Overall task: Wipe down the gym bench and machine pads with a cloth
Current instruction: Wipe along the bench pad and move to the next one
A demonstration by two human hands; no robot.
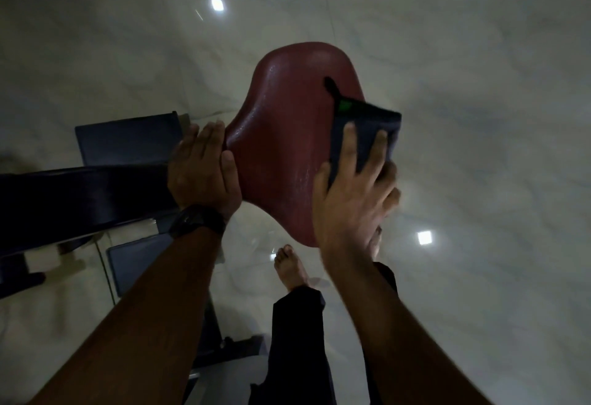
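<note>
I saw my right hand (pixel 351 199) pressing a folded dark blue cloth (pixel 367 129) flat against the right edge of the red, curved vinyl seat pad (pixel 287 135), fingers spread and straight over it. My left hand (pixel 204 174), fingers straight and together, lay flat against the pad's left edge, holding nothing, a black wristwatch (pixel 196 220) on its wrist.
</note>
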